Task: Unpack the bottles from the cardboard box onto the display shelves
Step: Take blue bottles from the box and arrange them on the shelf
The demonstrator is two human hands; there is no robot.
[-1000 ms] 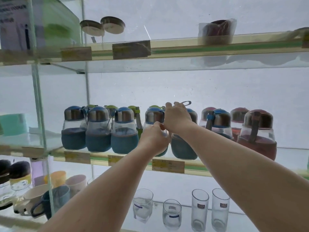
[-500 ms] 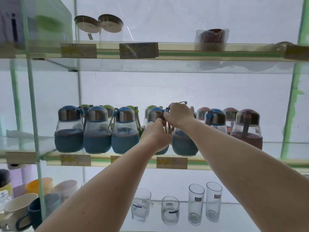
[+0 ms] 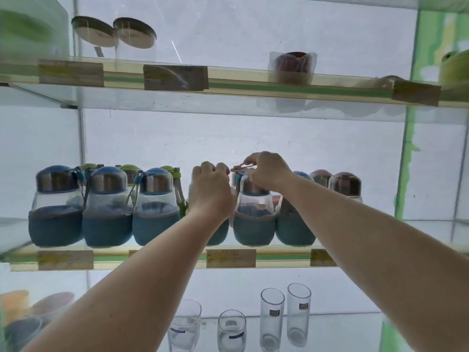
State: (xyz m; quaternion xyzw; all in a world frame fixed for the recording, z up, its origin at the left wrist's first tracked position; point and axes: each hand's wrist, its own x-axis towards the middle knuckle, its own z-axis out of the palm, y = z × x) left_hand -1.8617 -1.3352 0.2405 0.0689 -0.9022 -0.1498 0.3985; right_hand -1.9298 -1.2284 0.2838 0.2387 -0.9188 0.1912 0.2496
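Round glass bottles with blue sleeves and steel caps stand in a row on the middle glass shelf (image 3: 165,252). My left hand (image 3: 210,191) curls around the top of one blue-sleeved bottle (image 3: 218,232), hiding its cap. My right hand (image 3: 266,171) pinches the carry strap at the cap of the neighbouring blue-sleeved bottle (image 3: 253,224), which stands on the shelf. Three more blue bottles (image 3: 106,214) stand to the left, green-capped ones behind them. Red-capped bottles (image 3: 345,184) stand at the right. The cardboard box is out of view.
The top shelf (image 3: 253,85) holds two lidded jars (image 3: 114,31) and a wrapped dark cup (image 3: 291,67). Several clear drinking glasses (image 3: 271,318) stand on the shelf below, with coloured mugs (image 3: 30,313) at lower left. A glass side panel runs down the left, a green post on the right.
My left hand rose from the bottle's body to its cap. My right hand shifted a little right along the strap. The camera moved closer and tilted.
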